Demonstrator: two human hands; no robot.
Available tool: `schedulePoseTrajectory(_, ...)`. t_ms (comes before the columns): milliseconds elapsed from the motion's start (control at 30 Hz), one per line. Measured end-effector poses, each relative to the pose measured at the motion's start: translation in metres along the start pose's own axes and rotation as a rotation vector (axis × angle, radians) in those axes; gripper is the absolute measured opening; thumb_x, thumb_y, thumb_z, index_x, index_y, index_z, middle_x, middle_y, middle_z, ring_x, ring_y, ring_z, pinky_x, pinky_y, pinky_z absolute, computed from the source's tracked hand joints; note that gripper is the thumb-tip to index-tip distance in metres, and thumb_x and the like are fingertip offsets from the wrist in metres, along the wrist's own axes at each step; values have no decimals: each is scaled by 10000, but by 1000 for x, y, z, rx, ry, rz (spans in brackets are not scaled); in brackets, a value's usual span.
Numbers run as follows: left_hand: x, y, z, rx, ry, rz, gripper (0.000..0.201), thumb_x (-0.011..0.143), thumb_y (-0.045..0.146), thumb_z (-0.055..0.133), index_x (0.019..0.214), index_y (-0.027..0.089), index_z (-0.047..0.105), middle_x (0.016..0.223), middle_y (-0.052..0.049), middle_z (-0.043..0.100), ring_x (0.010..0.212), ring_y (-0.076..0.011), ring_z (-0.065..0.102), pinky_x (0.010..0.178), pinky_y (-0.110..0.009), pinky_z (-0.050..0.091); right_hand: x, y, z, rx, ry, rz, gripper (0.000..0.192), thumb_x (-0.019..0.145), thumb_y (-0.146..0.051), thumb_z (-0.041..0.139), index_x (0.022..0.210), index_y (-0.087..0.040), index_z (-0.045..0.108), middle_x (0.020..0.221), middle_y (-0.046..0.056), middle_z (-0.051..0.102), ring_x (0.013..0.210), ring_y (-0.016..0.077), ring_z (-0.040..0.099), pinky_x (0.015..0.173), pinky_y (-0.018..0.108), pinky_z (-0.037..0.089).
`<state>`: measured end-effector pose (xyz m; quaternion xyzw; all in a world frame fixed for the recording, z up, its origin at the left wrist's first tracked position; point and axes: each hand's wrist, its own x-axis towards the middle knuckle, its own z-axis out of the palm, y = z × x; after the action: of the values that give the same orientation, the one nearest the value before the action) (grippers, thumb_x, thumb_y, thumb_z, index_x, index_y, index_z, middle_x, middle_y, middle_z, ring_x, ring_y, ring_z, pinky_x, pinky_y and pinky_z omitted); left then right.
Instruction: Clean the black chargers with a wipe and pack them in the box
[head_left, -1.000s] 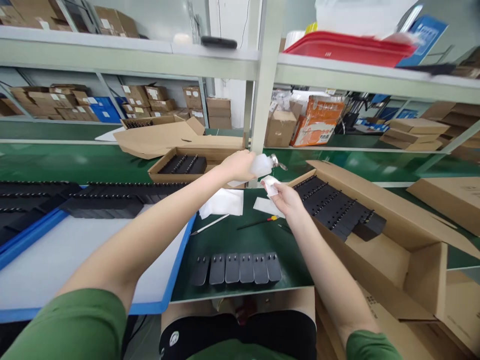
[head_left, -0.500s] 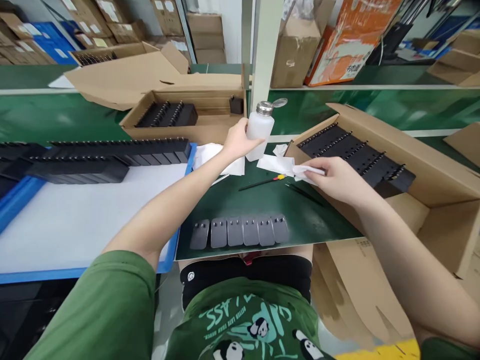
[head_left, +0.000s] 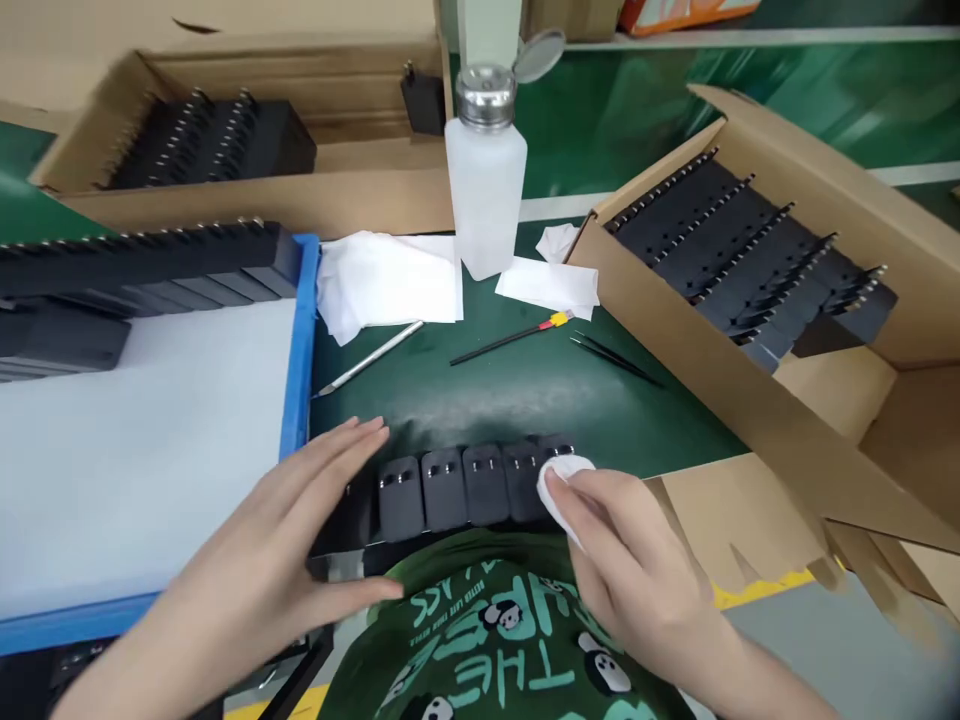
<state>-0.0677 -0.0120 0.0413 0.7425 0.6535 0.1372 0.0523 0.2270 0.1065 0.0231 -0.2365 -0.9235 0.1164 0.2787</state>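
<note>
A row of several black plug adapters (head_left: 445,495), each with two metal pins, lies along the table's near edge. My right hand (head_left: 637,565) pinches a folded white wipe (head_left: 556,482) at the right end of the row, over part of the last adapters. At the opposite end my left hand (head_left: 289,535) is open, thumb and fingers spread around the leftmost adapter, which it partly hides; whether it touches is unclear. Beyond the row stands a white pump bottle (head_left: 487,190), its metal lid flipped up.
White wipes (head_left: 394,280), a craft knife (head_left: 371,358), a black stick with a yellow end (head_left: 510,340) and tweezers (head_left: 615,358) lie on the table. Cardboard boxes (head_left: 667,300) of adapters stand right and behind. To the left is a blue-rimmed tray (head_left: 300,345) with more adapters.
My left hand has let go of the bottle and come down to the row's left end. My right hand has brought the wipe to the row's right end. The view has tilted down and closer.
</note>
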Motion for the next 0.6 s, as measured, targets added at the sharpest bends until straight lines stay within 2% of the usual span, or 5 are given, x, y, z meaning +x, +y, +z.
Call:
schedulePoseTrajectory(67,-2,19,13,82,66,-6,823,886,594,619,1560,203,355,1449,-152,595,1301,-387,591,1043,-546,530,5,-5,8,-54,-46,-16,421,858,78,548,1276,39,571,1037,192,645,976,254,603,802,387,562)
schedulePoseTrajectory(167,24,54,25,117,156,23,655,918,484,638,1462,152,488,1402,-157,634,1341,-388,551,1167,-573,378,9,-6,9,-120,-120,-53,407,876,66,500,1278,66,564,1074,221,665,958,273,615,787,401,560)
schedulePoseTrajectory(267,57,78,30,140,137,83,503,943,430,598,1340,120,606,1343,-140,679,1255,-381,618,1118,-561,422,9,-6,-1,-97,-187,-65,397,904,43,424,1273,45,571,1091,196,700,966,259,635,819,362,568)
schedulePoseTrajectory(433,78,81,38,113,52,109,342,910,317,585,1172,140,715,1145,-117,769,1100,-343,700,1012,-561,522,2,-6,-19,-19,-306,-51,428,928,4,346,1280,-2,589,1108,152,730,987,218,655,895,287,564)
schedulePoseTrajectory(600,76,78,39,91,63,109,343,886,286,592,1160,115,708,1126,-113,773,1075,-341,706,1009,-563,511,1,-2,-7,6,-214,-20,471,893,48,459,1356,6,532,1154,178,687,1087,261,613,944,379,557)
